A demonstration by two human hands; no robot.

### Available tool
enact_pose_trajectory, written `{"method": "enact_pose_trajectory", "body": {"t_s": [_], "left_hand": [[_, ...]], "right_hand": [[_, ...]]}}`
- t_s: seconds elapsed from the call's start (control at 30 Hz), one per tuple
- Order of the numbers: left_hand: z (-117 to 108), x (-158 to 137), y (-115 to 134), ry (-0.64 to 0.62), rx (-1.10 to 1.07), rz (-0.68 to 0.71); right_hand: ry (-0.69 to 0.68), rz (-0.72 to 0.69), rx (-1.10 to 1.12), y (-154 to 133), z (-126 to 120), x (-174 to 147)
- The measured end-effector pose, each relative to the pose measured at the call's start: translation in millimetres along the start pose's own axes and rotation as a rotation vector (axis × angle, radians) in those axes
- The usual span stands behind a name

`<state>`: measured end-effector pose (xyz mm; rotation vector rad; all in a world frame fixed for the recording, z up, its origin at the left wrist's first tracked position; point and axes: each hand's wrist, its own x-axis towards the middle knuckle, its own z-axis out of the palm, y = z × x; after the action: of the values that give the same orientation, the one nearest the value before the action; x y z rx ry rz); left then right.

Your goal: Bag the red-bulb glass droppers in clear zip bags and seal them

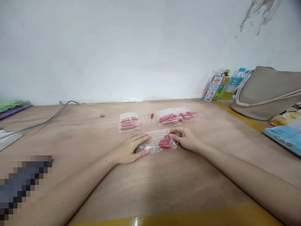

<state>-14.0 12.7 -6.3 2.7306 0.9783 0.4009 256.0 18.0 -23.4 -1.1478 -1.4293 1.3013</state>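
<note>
Left hand (129,149): grip apart, thumb spread, laid on left end of clear plastic bag (151,145), mid-counter (131,191). Red-bulbed dropper (151,117) beyond. Red pieces (164,143) inside, toward bag's right end. Right hand (185,139): grip curled at right edge; cannot tell whether clamped. Step looks like settling contents; next move probably calls for steady left hand.

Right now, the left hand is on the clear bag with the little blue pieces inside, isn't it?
Not blue: the little pieces inside the clear bag are red, as the head view shows. The left hand is on it.
</note>
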Motion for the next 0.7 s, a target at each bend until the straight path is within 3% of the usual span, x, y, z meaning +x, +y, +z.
{"method": "enact_pose_trajectory", "body": {"t_s": [0.07, 0.23, 0.4, 0.5, 0.6, 0.7], "left_hand": [[0, 0, 0, 0.001, 0.005, 0.007], [1, 0, -1, 0.018, 0.018, 0.025], [1, 0, -1, 0.01, 0.008, 0.023], [2, 0, -2, 0.004, 0.003, 0.02], [2, 1, -2, 0.002, 0.0, 0.019], [2, 1, -2, 0.003, -0.001, 0.025]], "right_hand": [[-0.051, -0.009, -0.009, 2, 1, 4], [0.125, -0.052, -0.099, 2, 7, 8], [-0.043, -0.041, -0.109, -3, 6, 4], [0.15, -0.119, -0.316, -9, -2, 6], [0.357, -0.34, -0.649, -22, -6, 15], [0.318, -0.414, -0.888, -40, 6, 35]]}}
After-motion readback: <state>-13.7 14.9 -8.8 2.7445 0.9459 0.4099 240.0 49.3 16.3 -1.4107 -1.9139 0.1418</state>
